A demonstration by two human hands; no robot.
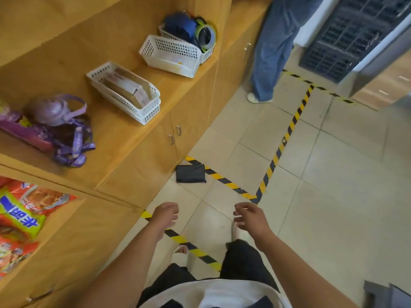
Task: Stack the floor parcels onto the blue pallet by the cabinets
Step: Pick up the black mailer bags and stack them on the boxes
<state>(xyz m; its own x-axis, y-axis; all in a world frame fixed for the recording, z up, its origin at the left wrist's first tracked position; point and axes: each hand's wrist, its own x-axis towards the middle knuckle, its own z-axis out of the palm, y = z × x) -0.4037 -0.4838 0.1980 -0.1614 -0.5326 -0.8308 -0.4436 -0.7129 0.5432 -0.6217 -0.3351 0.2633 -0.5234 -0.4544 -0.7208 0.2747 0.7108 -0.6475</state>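
A small black parcel [190, 173] lies flat on the tiled floor against the foot of the wooden cabinets [142, 156], partly over yellow-black floor tape. My left hand [165, 215] hangs above the floor short of it, fingers loosely curled and holding nothing. My right hand [249, 215] is level with the left, fingers spread and relaxed, also holding nothing. A dark blue grid pallet [342, 38] leans upright at the top right, beyond a taped line.
A person in blue jeans [273, 52] stands by the cabinets ahead. White baskets [171, 54] and purple items [55, 125] sit on the cabinet top; snack bags [20, 218] lie lower left. A grey object [387, 296] shows at the bottom right corner.
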